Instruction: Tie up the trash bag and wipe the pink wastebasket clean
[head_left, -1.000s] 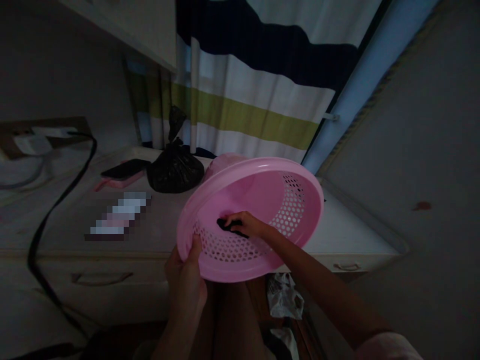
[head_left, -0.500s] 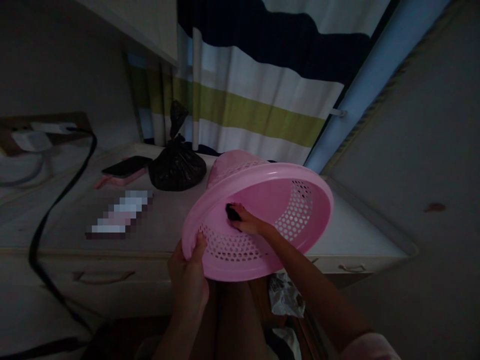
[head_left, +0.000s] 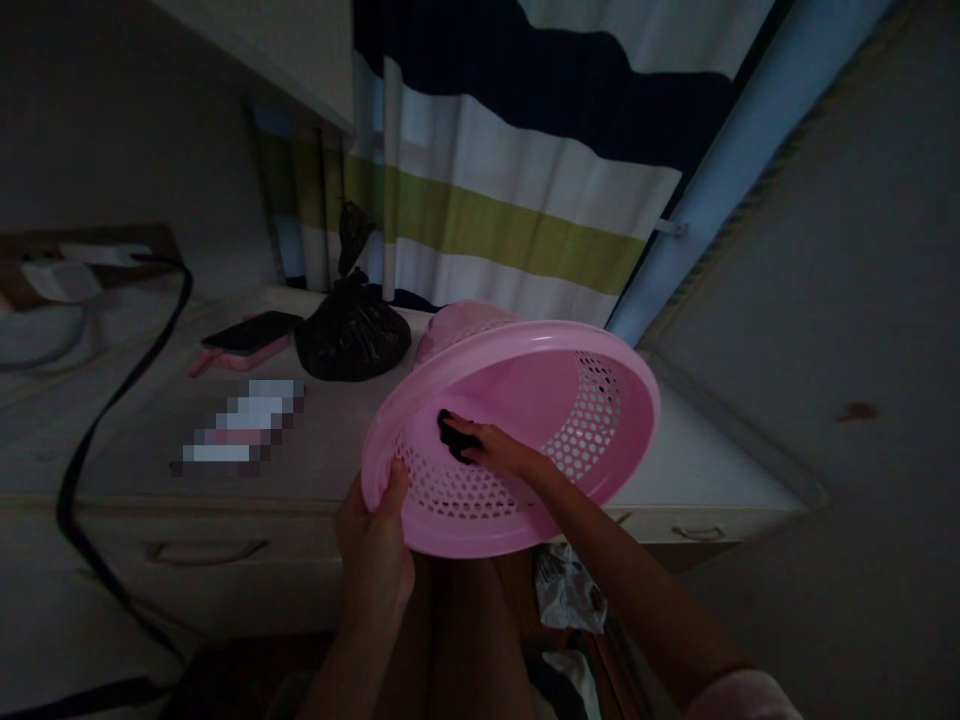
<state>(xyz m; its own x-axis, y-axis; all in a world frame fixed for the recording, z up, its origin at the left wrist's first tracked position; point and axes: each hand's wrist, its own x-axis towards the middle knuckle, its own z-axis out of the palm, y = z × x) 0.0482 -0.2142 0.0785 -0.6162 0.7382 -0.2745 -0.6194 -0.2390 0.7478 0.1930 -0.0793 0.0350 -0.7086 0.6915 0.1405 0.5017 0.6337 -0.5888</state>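
A pink plastic basket (head_left: 577,340) with rows of holes in its wall lies tilted on the desk, its mouth toward me. My left hand (head_left: 379,540) grips the rim at the lower left, thumb inside and fingers behind. Inside the basket, my right hand (head_left: 499,450) is closed on a dark cloth (head_left: 456,437) and holds it against the inner wall. Part of the cloth is hidden under the fingers.
Behind the basket stands a knotted black plastic bag (head_left: 352,335). To its left lie a dark phone on a pink item (head_left: 251,335) and a blurred-out device (head_left: 240,425). A black cable (head_left: 82,460) hangs at the left. Striped curtains (head_left: 517,220) cover the window.
My right hand has moved slightly left along the inner wall with the cloth, and more of the cloth shows. My left hand keeps its hold on the rim.
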